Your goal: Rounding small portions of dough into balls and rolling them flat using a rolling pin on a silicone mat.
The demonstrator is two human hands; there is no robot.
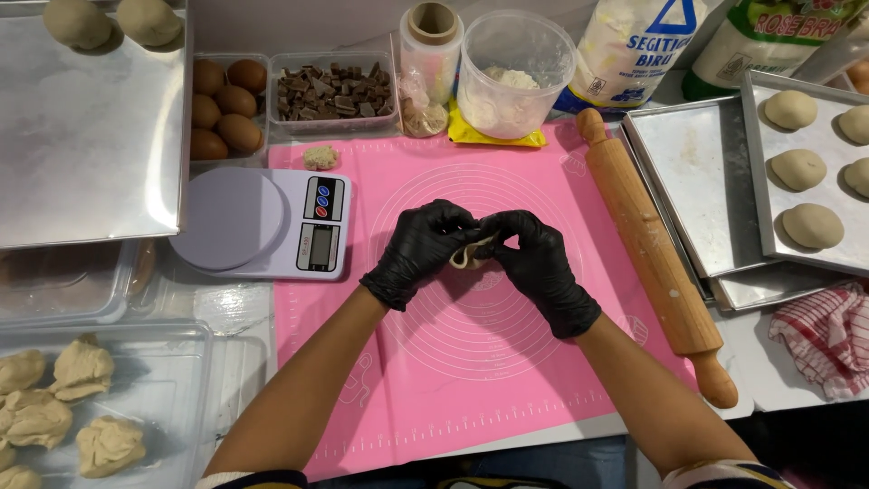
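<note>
Both of my hands wear black gloves and meet over the middle of a pink baking mat (507, 380). My left hand (421, 249) and my right hand (539, 263) pinch a small pale piece of dough (472, 254) between their fingertips, and most of the dough is hidden by the fingers. A wooden rolling pin (656, 258) lies diagonally along the mat's right edge. A white kitchen scale (262, 222) stands at the mat's left edge, with a small crumbly dough lump (319, 158) behind it.
Rough dough pieces (81, 367) lie in a clear tray at lower left. Metal trays (688, 172) at right hold shaped dough balls (812, 225). At the back stand eggs (222, 104), chopped chocolate (335, 91), a flour tub (511, 77), flour bags and a red checked cloth (824, 335).
</note>
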